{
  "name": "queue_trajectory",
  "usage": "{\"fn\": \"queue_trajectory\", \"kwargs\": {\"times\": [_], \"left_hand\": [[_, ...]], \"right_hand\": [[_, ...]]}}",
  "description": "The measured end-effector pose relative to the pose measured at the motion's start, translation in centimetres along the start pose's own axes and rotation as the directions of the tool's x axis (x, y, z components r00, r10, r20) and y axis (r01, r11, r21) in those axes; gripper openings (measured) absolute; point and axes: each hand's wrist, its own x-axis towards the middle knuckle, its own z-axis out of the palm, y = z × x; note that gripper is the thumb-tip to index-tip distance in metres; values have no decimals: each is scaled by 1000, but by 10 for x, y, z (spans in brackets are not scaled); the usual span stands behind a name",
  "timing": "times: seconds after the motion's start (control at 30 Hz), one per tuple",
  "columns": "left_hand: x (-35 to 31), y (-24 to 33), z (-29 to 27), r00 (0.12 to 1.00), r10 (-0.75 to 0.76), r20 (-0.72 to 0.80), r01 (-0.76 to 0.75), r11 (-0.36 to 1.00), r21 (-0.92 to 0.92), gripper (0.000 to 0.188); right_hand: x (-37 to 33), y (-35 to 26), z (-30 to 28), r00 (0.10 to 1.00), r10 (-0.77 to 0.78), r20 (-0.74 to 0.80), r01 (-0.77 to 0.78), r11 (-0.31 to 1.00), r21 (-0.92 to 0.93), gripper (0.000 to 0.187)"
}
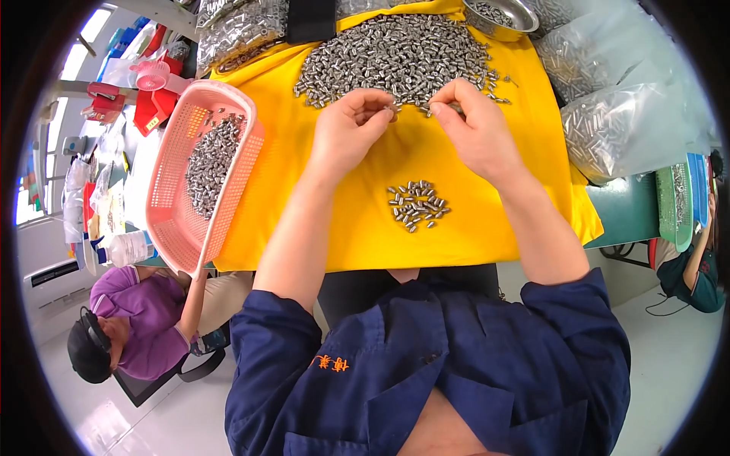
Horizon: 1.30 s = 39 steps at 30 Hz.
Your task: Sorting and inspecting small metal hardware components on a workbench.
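Note:
A broad heap of small silvery metal cylinders point(395, 53) lies on a yellow cloth point(296, 205) in front of me. At the heap's near edge, my left hand point(353, 125) has thumb and fingers pinched together, with a small metal piece partly showing at the tips. My right hand point(475, 125) is a short way to its right, also closed in a pinch; whatever is between those fingertips is mostly hidden. Between my forearms, closer to my body, sits a smaller pile of metal cylinders point(418, 205).
A pink plastic basket point(160, 205) holding more cylinders stands at the left. Clear bags of metal parts point(608, 129) line the right, and a metal bowl point(502, 26) is at the far right. A person in purple point(144, 327) sits at left, another point(696, 266) at far right.

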Motion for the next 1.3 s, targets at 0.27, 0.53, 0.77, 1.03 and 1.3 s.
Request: {"fn": "queue_trajectory", "kwargs": {"times": [0.27,0.53,0.77,1.03,1.3], "left_hand": [[-5,-4,-1,989,7,146,58,897,-438,15],[-6,-1,7,967,-36,253,208,690,-694,13],[-9,2,12,982,-40,182,146,774,-616,12],[-8,0,14,997,-14,73,46,887,-460,11],[-43,20,12,917,211,338,-349,836,424,18]], "right_hand": [[-3,-9,2,995,-56,85,58,998,-22,7],[-4,-10,3,994,-51,93,49,999,21,6],[-6,-15,0,976,-180,124,206,948,-243,7],[-3,-3,2,994,-23,111,37,992,-119,9],[15,2,-31,996,7,-90,3,993,117,11]]}}
